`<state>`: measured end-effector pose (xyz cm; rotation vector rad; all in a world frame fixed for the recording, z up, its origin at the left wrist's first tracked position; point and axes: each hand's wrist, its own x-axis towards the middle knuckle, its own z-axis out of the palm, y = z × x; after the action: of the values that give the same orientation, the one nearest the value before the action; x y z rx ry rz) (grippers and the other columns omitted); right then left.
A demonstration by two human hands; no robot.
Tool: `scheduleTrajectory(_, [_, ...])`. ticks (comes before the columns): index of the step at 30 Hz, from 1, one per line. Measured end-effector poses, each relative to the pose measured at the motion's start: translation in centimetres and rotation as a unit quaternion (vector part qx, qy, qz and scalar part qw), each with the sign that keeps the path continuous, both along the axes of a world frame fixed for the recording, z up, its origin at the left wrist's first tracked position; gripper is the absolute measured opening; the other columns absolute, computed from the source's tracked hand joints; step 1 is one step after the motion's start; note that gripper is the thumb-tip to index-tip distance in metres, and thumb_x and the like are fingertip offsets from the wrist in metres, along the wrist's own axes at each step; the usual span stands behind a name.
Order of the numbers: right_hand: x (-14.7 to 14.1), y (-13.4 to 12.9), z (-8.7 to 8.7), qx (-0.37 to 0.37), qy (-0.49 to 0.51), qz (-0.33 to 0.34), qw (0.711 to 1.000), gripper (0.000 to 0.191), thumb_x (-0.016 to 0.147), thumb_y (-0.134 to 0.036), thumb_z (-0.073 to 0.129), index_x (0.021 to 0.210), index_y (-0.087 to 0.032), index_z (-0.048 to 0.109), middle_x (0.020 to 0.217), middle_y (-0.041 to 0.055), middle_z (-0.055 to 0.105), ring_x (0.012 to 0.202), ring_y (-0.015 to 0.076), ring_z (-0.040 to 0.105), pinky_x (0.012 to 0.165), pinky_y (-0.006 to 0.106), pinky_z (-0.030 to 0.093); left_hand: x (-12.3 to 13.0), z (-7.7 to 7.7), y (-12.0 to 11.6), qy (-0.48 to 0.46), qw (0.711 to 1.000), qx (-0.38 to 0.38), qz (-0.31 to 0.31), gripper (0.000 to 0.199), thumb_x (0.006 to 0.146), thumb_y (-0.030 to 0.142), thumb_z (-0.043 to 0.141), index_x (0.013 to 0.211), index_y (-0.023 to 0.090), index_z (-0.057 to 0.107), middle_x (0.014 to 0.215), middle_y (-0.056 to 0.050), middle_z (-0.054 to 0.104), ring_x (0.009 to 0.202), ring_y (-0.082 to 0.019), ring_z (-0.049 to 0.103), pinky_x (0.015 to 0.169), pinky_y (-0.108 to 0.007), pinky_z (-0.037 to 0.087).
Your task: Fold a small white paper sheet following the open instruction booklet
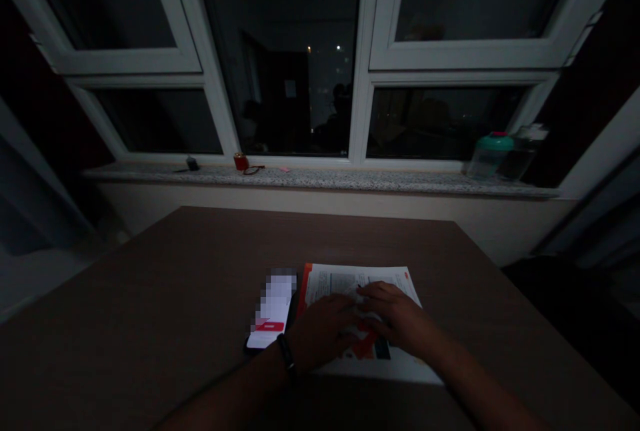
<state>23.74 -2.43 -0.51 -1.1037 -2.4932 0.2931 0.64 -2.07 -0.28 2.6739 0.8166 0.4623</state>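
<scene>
A printed booklet [320, 277] with a white page and an orange left edge lies flat on the table, with red and dark print low on it. Over its middle, my left hand [325, 324], with a dark band at the wrist, reaches in palm down with curled fingers. Facing it from the right is my right hand [397, 314], its fingers bent toward the left fingertips. A small pale, perhaps see-through thing shows between the fingertips, too dim to name. Left of the booklet lies a phone [273, 311] with its screen lit.
The brown table [210, 271] reaches toward a stone windowsill [320, 179]. On the sill are a red container [241, 162], a small dark bottle [192, 163] and a clear jug with a teal lid [493, 151]. Dark windows stand behind; the room is dim.
</scene>
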Motion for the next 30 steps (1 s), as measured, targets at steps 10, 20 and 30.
scheduleTrajectory(10, [-0.5,0.1,-0.2,0.027,0.015,-0.070,0.997,0.032,0.090,-0.016,0.056,0.121,-0.019,0.062,0.125,0.0100,0.062,0.119,0.0249,0.051,0.104,0.042,0.043,0.0,-0.7,0.1,-0.002,1.000,0.007,0.005,0.031,0.090,0.023,0.068,0.120,0.027,0.061,0.138,-0.005,0.053,0.126,-0.026,0.050,0.105,-0.042,0.041])
scheduleTrajectory(20, [-0.6,0.5,-0.6,0.044,-0.025,-0.089,0.995,0.039,0.091,-0.020,0.057,0.130,-0.022,0.059,0.129,0.0110,0.058,0.122,0.0275,0.048,0.104,0.045,0.042,0.2,-0.2,0.2,0.010,1.000,0.009,-0.014,0.031,0.091,0.021,0.066,0.121,0.024,0.059,0.135,-0.004,0.057,0.127,-0.024,0.049,0.108,-0.040,0.038])
scheduleTrajectory(30, [-0.8,0.9,-1.0,0.034,-0.054,-0.095,0.993,0.045,0.089,-0.019,0.055,0.134,-0.019,0.056,0.135,0.0111,0.055,0.126,0.0280,0.042,0.108,0.044,0.035,0.4,0.0,0.2,0.026,0.999,0.011,-0.016,0.026,0.092,0.020,0.064,0.118,0.023,0.060,0.129,-0.004,0.059,0.123,-0.025,0.050,0.105,-0.039,0.040])
